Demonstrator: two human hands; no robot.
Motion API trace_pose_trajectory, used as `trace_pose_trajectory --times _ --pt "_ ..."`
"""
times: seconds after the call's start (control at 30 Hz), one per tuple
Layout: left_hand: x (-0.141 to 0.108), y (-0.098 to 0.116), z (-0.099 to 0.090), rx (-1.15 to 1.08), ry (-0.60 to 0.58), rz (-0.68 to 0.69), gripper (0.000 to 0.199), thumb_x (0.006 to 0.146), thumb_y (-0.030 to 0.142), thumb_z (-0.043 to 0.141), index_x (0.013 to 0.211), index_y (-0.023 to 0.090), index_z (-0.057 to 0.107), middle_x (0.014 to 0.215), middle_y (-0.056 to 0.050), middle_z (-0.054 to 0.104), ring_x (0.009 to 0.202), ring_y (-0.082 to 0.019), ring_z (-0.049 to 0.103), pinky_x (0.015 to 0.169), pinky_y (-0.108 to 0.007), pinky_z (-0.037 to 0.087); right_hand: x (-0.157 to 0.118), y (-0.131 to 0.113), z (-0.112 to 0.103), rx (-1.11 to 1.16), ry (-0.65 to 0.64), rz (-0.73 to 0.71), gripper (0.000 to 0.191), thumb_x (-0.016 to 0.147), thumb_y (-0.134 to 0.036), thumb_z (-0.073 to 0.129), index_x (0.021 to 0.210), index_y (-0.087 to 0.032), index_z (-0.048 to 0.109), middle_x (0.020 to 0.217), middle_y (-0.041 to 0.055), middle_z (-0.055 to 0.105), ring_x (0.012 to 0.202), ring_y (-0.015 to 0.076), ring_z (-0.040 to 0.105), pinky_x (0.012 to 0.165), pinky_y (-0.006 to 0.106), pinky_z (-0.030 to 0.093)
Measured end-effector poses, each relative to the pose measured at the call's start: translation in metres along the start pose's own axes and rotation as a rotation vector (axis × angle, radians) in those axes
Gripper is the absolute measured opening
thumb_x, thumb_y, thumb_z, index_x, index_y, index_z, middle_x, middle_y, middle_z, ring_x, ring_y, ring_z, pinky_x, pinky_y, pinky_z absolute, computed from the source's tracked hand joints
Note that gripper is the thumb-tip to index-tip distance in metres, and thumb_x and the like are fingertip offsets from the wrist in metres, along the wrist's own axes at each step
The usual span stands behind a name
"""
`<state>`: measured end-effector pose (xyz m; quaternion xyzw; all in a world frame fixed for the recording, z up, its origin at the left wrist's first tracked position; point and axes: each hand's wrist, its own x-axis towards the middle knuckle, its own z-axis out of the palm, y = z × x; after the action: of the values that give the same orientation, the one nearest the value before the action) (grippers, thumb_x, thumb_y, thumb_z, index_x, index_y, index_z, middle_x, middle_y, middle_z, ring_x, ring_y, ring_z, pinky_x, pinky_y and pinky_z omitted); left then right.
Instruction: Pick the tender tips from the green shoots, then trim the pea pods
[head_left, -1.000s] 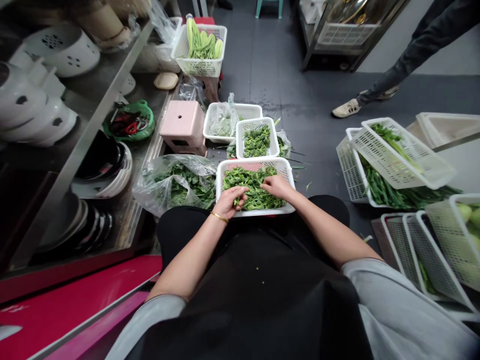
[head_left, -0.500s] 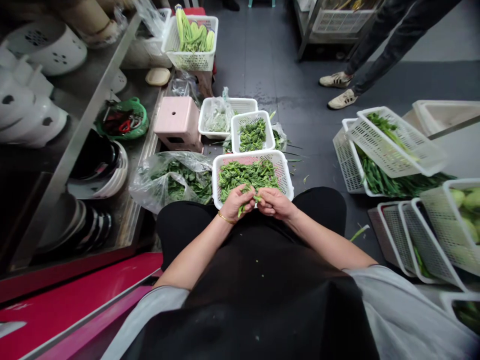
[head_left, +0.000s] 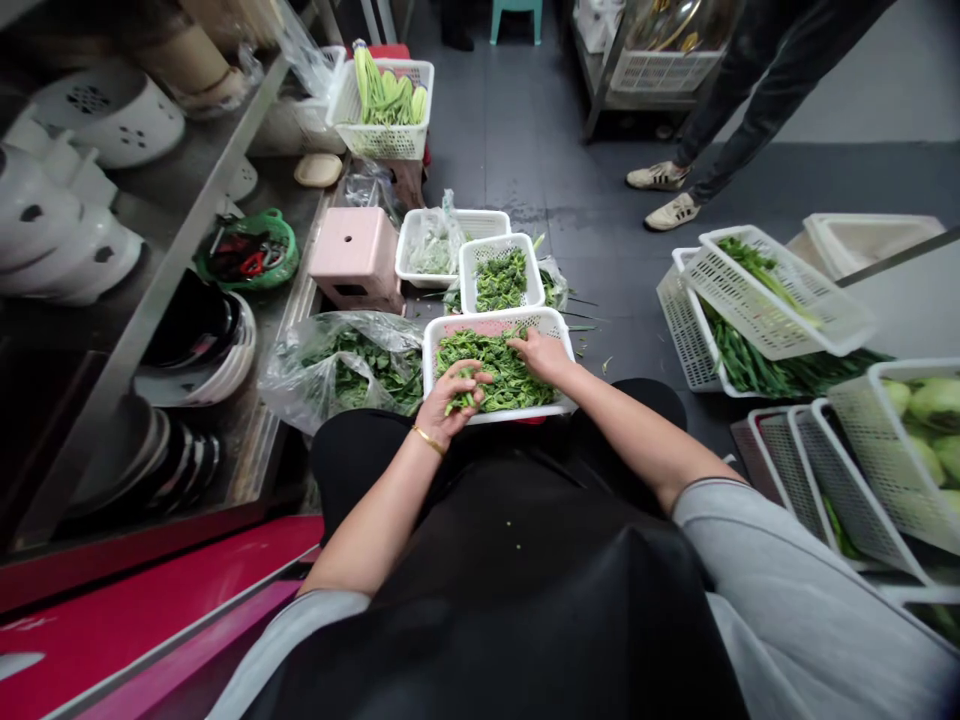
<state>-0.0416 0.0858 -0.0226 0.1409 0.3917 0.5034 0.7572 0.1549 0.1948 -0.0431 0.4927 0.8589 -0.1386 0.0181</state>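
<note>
Pale marks on the red panel (head_left: 225, 560), 8 o'clock from the basket (head_left: 480, 322), are too blurred to read. One heap of greens (head_left: 502, 370) lies inside. At its 8, the left hand (head_left: 448, 403) clasps stems (head_left: 463, 401); at 3, the right hand (head_left: 545, 356) dips its fingers among them, grip unclear. Around: one small basket (head_left: 469, 275) at 12, one bag (head_left: 300, 360) at 9, one pink stool (head_left: 354, 240) at 10, two shoes (head_left: 670, 212) at 2.
</note>
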Motion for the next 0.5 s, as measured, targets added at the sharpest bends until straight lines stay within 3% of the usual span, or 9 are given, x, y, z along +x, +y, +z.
trace_pose_trajectory --times 0.07,0.13,0.23,0.33,0.43,0.5 --pt "0.005 -0.001 -0.001 0.088 0.002 -0.023 0.04 0.057 0.017 0.073 0.095 0.017 0.059 0.068 0.0 0.061 0.047 -0.006 0.049 0.034 -0.012 0.021 0.015 0.005 0.006 -0.011 -0.039 -0.028 0.035 0.089 -0.025 0.044 0.117 -0.021 0.065 0.117 0.0146 0.058 0.09 0.0237 0.059 0.07 0.031 0.042" --pt "0.009 -0.001 0.0 0.195 0.06 0.016 0.039 0.06 0.024 0.076 0.095 0.015 0.061 0.062 0.0 0.059 0.043 -0.006 0.048 0.033 -0.013 0.021 0.017 0.007 0.009 0.059 0.014 -0.029 0.033 0.089 -0.029 0.045 0.111 -0.018 0.068 0.115 0.0138 0.059 0.093 0.0232 0.058 0.073 0.03 0.042" --pt "0.018 -0.003 0.006 0.395 0.151 0.182 0.045 0.06 0.03 0.079 0.1 0.014 0.064 0.077 -0.004 0.066 0.042 -0.005 0.05 0.037 -0.017 0.035 0.003 0.004 0.003 0.435 0.083 -0.033 0.034 0.088 -0.034 0.046 0.106 -0.015 0.068 0.095 0.0091 0.066 0.082 0.0186 0.059 0.07 0.028 0.044" --pt "0.027 -0.005 0.013 0.554 0.098 0.236 0.047 0.063 0.031 0.077 0.106 0.015 0.065 0.083 -0.005 0.068 0.044 -0.007 0.052 0.043 -0.021 0.042 -0.02 -0.01 -0.007 0.807 -0.047 -0.076 0.036 0.089 -0.038 0.043 0.101 -0.013 0.066 0.066 0.0026 0.063 0.059 0.0144 0.056 0.059 0.026 0.043" --pt "0.024 -0.005 0.015 0.782 -0.013 0.108 0.033 0.065 0.031 0.075 0.093 0.014 0.069 0.057 -0.002 0.061 0.04 -0.011 0.052 0.04 -0.02 0.035 -0.047 -0.026 -0.017 0.651 -0.062 -0.16 0.029 0.09 -0.03 0.042 0.089 -0.013 0.065 0.068 0.0051 0.062 0.061 0.014 0.055 0.061 0.025 0.041" --pt "0.014 0.0 0.012 0.959 -0.112 0.065 0.021 0.06 0.022 0.076 0.079 0.016 0.07 0.051 0.0 0.057 0.04 -0.011 0.05 0.04 -0.019 0.032 -0.068 -0.031 -0.025 0.478 -0.137 -0.328 0.025 0.089 -0.025 0.044 0.083 -0.014 0.065 0.077 0.0072 0.064 0.068 0.0142 0.055 0.065 0.025 0.04"
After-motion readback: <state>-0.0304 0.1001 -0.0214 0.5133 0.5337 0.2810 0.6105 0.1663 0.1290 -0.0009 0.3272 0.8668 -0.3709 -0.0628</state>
